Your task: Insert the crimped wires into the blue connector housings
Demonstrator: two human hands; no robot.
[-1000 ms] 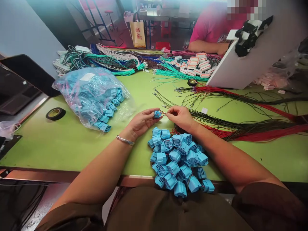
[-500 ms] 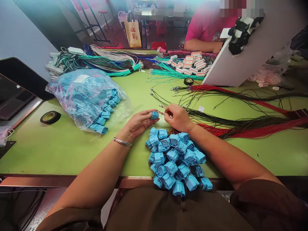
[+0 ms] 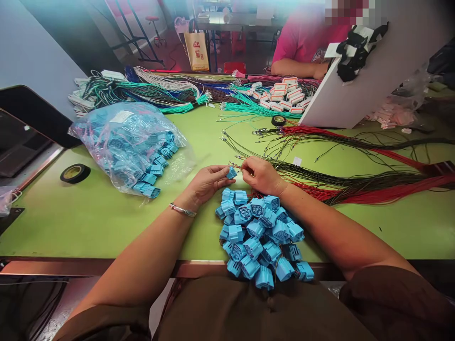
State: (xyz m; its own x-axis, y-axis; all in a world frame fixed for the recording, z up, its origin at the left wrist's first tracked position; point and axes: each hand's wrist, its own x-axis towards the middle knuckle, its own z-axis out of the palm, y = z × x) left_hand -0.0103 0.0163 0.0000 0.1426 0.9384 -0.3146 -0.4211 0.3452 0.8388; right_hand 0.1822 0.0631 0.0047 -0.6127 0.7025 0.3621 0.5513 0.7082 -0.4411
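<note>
At the middle of the frame the left hand (image 3: 204, 182) pinches a small blue plug (image 3: 231, 173) between thumb and fingertips, and the right hand (image 3: 261, 174) pinches the tip of a thin wire (image 3: 235, 166) right at the plug's face; whether the wire is seated already cannot be told. Just below the hands, a pile of blue plugs (image 3: 261, 237) with wires trailing from it suggests much is already wired. Much looks left: a full bag of plugs (image 3: 124, 142) lies at centre left, and loose red and black wires (image 3: 355, 187) stretch to the right across the green table (image 3: 88, 218).
</note>
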